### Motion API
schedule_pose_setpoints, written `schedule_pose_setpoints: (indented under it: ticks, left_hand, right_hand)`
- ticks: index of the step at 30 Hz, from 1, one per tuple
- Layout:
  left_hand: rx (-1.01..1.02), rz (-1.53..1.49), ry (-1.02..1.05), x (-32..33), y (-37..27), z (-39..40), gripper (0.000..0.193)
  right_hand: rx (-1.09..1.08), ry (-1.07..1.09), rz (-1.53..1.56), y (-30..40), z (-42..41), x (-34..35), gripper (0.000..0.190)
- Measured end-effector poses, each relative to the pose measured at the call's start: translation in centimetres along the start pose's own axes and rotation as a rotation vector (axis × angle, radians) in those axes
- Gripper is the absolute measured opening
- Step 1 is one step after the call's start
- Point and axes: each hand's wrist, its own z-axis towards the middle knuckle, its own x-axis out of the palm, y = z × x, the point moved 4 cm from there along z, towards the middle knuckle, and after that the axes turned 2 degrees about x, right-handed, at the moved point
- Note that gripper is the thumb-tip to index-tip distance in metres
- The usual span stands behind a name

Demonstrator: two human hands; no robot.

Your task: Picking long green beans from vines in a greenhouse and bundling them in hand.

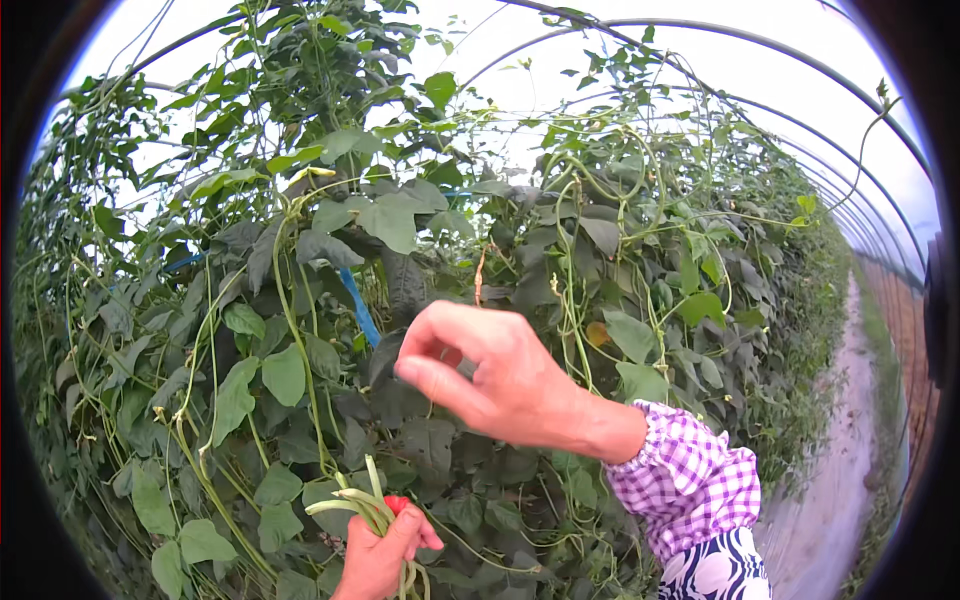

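Note:
My left hand (386, 551) grips a bunch of long green bean pods (367, 504) at the bottom middle, pale ends pointing up and the lower parts hanging below the fist. Something small and red (396, 504) shows beside the pods at my fingers; what it is cannot be told. My right hand (487, 375) is raised in front of the vines, its fingers curled and the thumb tip meeting the forefinger. I see nothing held in it. A purple checked sleeve covers that forearm. Long bean pods (289, 300) hang from the leafy vines left of it.
A shrivelled brown pod (478, 277) hangs just above my right hand. More long pods (568, 277) dangle to its right. A blue strip (360, 307) runs among the leaves. Metal hoops (750, 31) arch overhead, and a pale path (832, 450) follows the row at right.

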Motion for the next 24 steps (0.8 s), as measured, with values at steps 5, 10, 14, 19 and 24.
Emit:
schedule_pose_setpoints:
  ticks: [5, 10, 14, 19, 24]
  left_hand:
    - [-0.115, -0.038, 0.062, 1.1, -0.9, 0.0, 0.027]
    - [-0.136, 0.094, 0.028, 3.6, -2.3, 0.0, 0.026]
    - [-0.156, 0.143, 0.031, 4.9, -2.3, -0.6, 0.024]
    - [-0.204, 0.180, 0.004, 6.3, -1.4, -0.7, 0.022]
    - [-0.153, 0.197, -0.062, 6.6, -0.4, -0.7, 0.023]
  right_hand:
    - [0.202, -0.706, -0.523, -12.7, 4.5, -16.7, 0.021]
    - [0.744, -0.737, -1.050, -25.5, 5.0, -27.7, 0.028]
    - [0.706, -0.740, -0.881, -29.7, 4.6, -32.5, 0.030]
    - [0.511, -0.623, -0.555, -30.9, 4.8, -35.1, 0.026]
    - [0.492, -0.764, -0.086, -27.5, 6.8, -30.2, 0.023]
